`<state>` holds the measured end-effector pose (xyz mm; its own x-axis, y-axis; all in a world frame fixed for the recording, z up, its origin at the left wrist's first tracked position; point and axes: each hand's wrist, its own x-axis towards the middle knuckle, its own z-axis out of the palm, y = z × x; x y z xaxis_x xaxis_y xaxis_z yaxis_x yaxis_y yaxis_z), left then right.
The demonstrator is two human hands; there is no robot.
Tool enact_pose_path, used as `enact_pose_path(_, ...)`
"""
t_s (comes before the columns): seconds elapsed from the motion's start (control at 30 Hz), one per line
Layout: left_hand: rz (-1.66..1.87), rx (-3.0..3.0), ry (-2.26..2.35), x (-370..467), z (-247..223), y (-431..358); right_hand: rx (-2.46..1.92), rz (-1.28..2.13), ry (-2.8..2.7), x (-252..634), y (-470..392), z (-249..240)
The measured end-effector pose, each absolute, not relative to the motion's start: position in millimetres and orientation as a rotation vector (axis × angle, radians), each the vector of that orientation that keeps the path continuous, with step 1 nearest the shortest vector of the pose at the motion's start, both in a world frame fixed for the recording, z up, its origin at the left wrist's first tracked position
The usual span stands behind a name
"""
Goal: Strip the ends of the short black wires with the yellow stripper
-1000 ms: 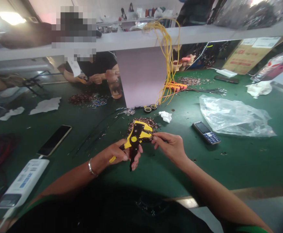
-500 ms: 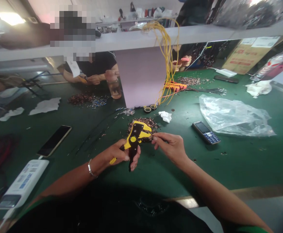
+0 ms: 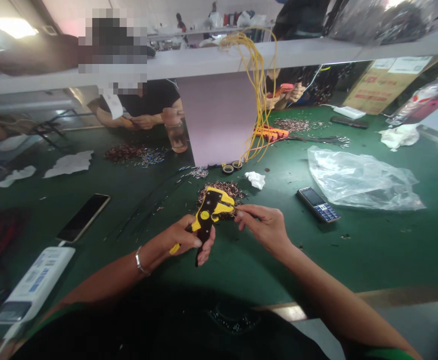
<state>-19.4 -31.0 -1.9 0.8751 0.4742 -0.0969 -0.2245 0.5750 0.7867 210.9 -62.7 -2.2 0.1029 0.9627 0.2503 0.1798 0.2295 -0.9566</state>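
My left hand (image 3: 190,237) is wrapped round the handles of a yellow and black wire stripper (image 3: 204,215), held tilted with its head up and to the right. The stripper's jaws have come together. At their tip, my right hand (image 3: 264,226) pinches a thin piece of wire (image 3: 236,208) between thumb and forefinger; most of it is hidden by the fingers. Beneath and behind the tool lies a pile of small copper-coloured pieces (image 3: 237,190) on the green table (image 3: 264,270).
Around the hands lie a keypad phone (image 3: 319,205), a clear plastic bag (image 3: 361,180), a crumpled tissue (image 3: 255,180), tape rolls (image 3: 228,170), a smartphone (image 3: 84,217) and a white power strip (image 3: 34,285). Yellow wires (image 3: 258,95) hang from the shelf (image 3: 203,64). Two people work opposite.
The stripper's jaws and handles have closed; they stood apart before. My right hand stays at the jaw tip. Across the table, a co-worker's hands with a red tool have shifted slightly.
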Motion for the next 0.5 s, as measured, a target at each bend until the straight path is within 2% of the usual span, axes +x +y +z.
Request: enact_pose_path(0.5, 0.440, 0.867, 0.396, -17.5, 0.0, -36.5, -1.215, 0.854, -1.350, 209.4, -62.9, 4.6)
